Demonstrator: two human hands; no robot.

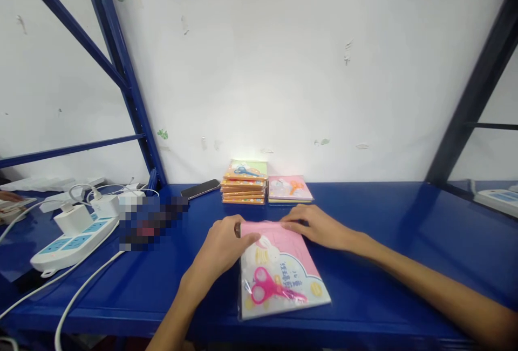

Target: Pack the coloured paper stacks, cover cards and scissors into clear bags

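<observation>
Apparently, work is partway: a taller stack (244,190) and a shorter stack (290,190) stand behind; one scissors packet (285,264) is unstacked, frontmost on the surface (384,232). Left grip (226,245) pinches its far corner; right grip (318,227) touches its far edge, closure undetermined.

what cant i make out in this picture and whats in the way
In the head view:
Pink packet: its back, facing away; its smallest print, blurred.
Left hand: some fingertips, hidden by the packet.
Left stack: lower packets' fronts, covered by those above.
Pixelated patch: whatever lies beneath, masked by blocks.
White item, far right: the rest, cut off by the right edge.
</observation>
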